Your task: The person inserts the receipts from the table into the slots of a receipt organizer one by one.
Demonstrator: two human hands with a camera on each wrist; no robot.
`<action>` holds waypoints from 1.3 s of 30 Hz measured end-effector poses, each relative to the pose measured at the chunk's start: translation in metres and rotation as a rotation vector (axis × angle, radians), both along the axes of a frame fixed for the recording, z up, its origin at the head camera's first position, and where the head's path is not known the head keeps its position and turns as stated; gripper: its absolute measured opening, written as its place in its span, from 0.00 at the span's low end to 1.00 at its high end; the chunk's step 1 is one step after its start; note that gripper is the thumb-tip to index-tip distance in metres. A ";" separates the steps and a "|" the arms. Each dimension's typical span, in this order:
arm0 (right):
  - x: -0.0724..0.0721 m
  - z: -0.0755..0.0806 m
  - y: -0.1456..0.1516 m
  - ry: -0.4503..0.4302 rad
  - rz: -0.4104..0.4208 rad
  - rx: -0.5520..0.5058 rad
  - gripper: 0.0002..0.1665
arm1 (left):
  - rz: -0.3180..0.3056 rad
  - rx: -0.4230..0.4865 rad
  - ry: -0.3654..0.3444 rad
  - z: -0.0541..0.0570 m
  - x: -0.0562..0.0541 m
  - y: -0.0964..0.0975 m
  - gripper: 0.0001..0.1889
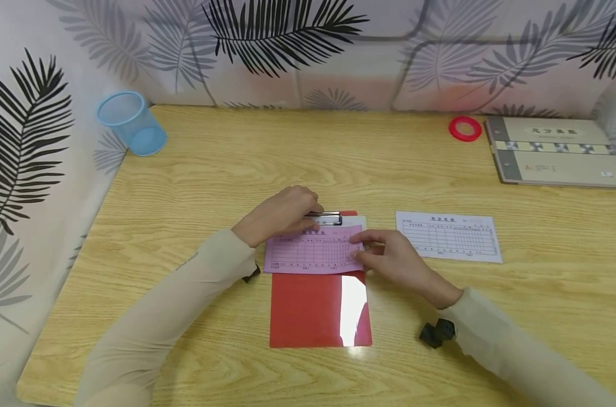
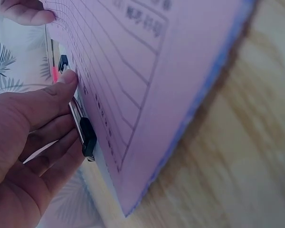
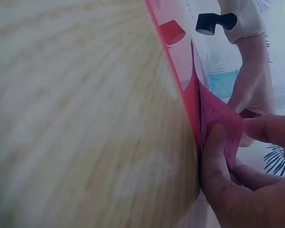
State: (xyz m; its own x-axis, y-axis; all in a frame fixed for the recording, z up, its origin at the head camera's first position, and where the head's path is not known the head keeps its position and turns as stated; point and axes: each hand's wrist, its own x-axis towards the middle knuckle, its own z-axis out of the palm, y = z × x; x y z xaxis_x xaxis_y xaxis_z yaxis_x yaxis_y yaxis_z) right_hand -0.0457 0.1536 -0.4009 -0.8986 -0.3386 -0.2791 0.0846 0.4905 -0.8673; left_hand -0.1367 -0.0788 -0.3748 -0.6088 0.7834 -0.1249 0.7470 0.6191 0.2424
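Note:
A red clipboard (image 1: 305, 316) lies on the wooden table with its metal clip (image 1: 329, 219) at the far end. Across its upper half is a pink printed form (image 1: 313, 251), and a strip of white paper (image 1: 361, 221) shows beneath that. My left hand (image 1: 285, 212) grips the clip, thumb on the near side and fingers behind it, as the left wrist view shows. My right hand (image 1: 394, 257) pinches the pink form's right edge between thumb and fingers. Seen from the right wrist, the form (image 3: 221, 118) bends up away from the red board.
A white printed form (image 1: 449, 237) lies right of the clipboard. Farther back are a red tape roll (image 1: 465, 129) and a beige account book (image 1: 557, 151). At the back left corner, a blue mesh cup (image 1: 132, 124) stands. Leaf-patterned cloth (image 1: 287, 56) hangs behind the table.

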 end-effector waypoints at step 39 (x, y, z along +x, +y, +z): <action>-0.005 0.010 -0.005 -0.128 -0.026 0.005 0.30 | -0.171 -0.072 0.203 0.003 0.007 0.005 0.11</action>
State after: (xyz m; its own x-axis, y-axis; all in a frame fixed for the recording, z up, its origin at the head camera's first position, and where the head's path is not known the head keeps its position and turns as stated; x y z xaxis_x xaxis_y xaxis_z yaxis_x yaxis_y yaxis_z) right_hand -0.0510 0.1484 -0.3908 -0.8641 -0.3141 -0.3933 0.2069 0.4906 -0.8465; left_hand -0.1298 -0.0741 -0.3720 -0.4868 0.8705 -0.0727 0.8709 0.4901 0.0367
